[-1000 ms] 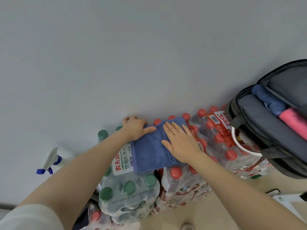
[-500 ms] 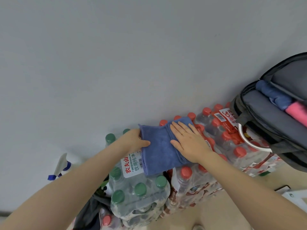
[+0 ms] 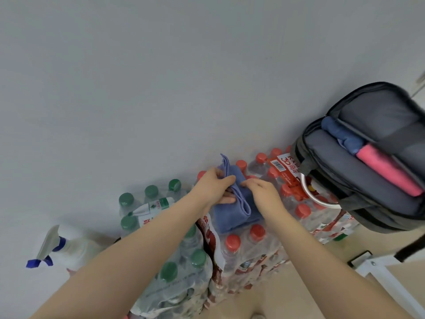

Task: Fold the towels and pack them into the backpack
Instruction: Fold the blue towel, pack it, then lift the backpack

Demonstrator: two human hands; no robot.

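while both hands work at it, the blue towel (image 3: 232,215) lies partly folded on top of the red-capped water packs (image 3: 257,245) against the wall. left hand (image 3: 212,188) pinches the towel's upper layers, thumb beneath, one corner standing up. right hand (image 3: 262,192) has fingers curled onto the fold beside it. green-capped water packs (image 3: 170,272) adjoin on the left. backpack (image 3: 358,176) sits open at right, holding a rolled blue towel (image 3: 340,137) and pink towel (image 3: 388,171). spray bottle (image 3: 55,247) at far left.
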